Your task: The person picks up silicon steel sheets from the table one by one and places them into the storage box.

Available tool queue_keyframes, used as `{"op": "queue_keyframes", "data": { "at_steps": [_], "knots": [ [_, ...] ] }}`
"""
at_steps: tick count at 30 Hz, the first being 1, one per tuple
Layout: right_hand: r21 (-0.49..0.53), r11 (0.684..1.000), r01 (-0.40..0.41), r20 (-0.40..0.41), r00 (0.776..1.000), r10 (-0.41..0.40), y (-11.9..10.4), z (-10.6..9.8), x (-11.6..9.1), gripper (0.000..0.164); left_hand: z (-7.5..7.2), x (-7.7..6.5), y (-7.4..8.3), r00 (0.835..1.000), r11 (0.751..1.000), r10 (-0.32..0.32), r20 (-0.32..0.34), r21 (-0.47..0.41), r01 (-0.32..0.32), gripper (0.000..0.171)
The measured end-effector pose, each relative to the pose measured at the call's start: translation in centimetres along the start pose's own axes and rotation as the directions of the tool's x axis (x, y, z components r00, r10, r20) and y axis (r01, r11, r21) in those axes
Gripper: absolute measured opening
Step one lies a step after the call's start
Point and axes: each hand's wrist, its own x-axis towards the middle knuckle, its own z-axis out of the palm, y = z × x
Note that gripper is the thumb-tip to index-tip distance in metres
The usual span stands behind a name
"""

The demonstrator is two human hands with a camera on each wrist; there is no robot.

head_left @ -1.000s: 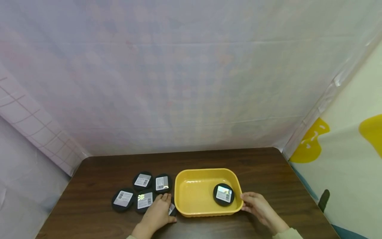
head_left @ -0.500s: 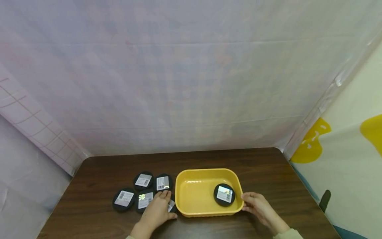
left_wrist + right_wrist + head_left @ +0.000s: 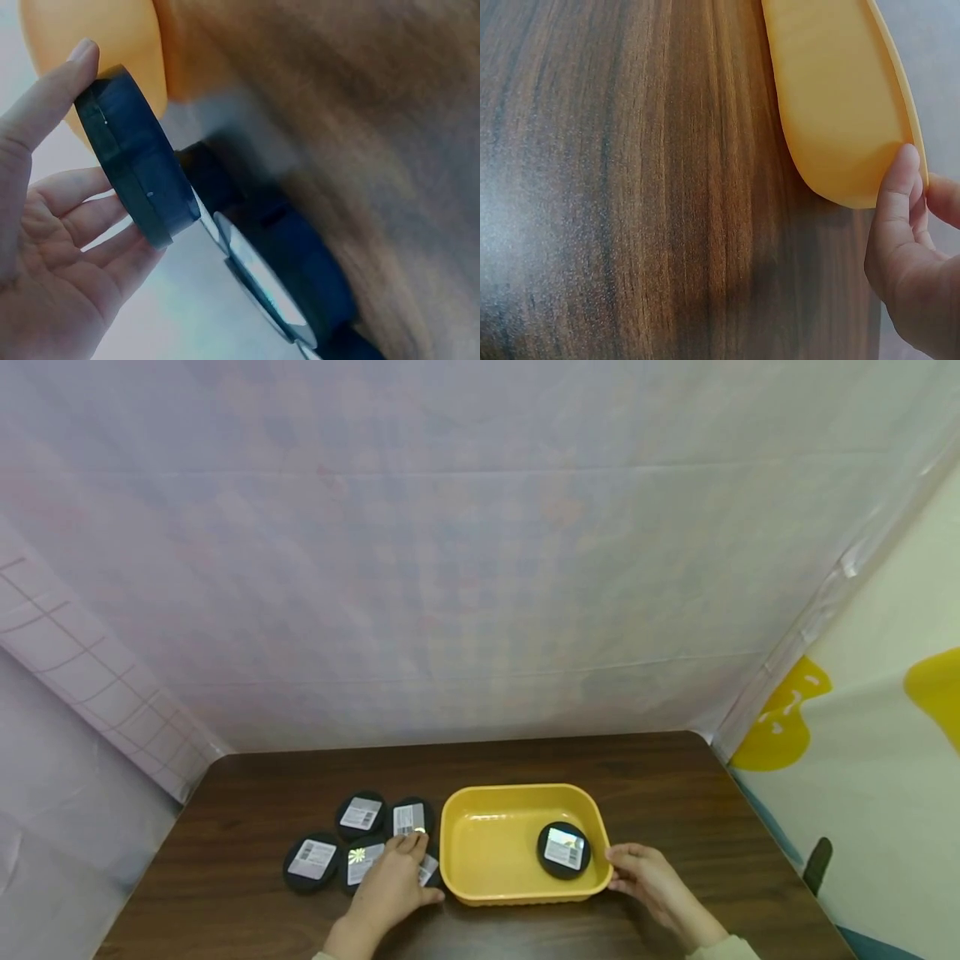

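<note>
My left hand (image 3: 388, 883) grips a flat round black container (image 3: 139, 157) by its side, thumb on one edge and fingers on the other. In the head view the hand covers most of it, and a bit of its pale label shows left of the yellow plastic basin (image 3: 487, 856). My right hand (image 3: 647, 878) pinches the basin's right end; in the right wrist view its thumb and fingers (image 3: 896, 199) lie on either side of the rim. Inside the basin, toward the right, lies another black container (image 3: 564, 850) with a barcode label facing up.
Several more labelled black containers lie grouped left of the basin, among them a leftmost one (image 3: 310, 862), a back one (image 3: 361, 814) and one beside the left fingers (image 3: 363, 862). All stand on a dark wooden table (image 3: 300, 777), with pale sheeting (image 3: 465, 568) behind it.
My left hand has shifted slightly up and left with the black container, which has drifted a little away from the basin. The right hand and basin stay about where they were.
</note>
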Motion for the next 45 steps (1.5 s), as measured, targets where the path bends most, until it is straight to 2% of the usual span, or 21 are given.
{"op": "queue_keyframes", "data": {
  "at_steps": [7,15,25,31,40,45],
  "knots": [
    [-0.006,1.000,0.001,-0.008,1.000,-0.001,-0.1,0.1,0.1,0.023,-1.0,0.4,0.1,1.000,1.000,0.003,0.015,0.014,-0.003,0.083],
    [-0.006,1.000,0.000,-0.001,1.000,0.000,-0.1,0.2,0.2,0.023,-1.3,0.6,0.0,0.998,1.000,-0.017,0.056,0.008,0.017,0.083],
    [0.000,1.000,0.002,-0.005,1.000,-0.002,-0.1,0.3,0.2,0.024,-2.0,0.3,-0.3,0.999,0.999,-0.028,0.045,0.031,0.027,0.082],
    [-0.002,1.000,0.000,-0.001,1.000,0.000,0.0,0.2,0.2,0.026,-2.6,0.4,-0.2,0.997,0.998,-0.043,0.065,0.052,0.040,0.081],
    [0.007,1.000,0.007,-0.002,1.000,-0.007,0.0,0.3,0.2,0.026,-3.3,0.7,-0.2,0.998,0.998,-0.030,0.047,0.060,0.027,0.080],
    [0.004,1.000,0.012,-0.002,1.000,-0.012,0.1,0.3,0.2,0.028,-4.0,1.2,0.2,0.995,0.997,-0.062,0.085,0.044,0.058,0.082]
  ]
}}
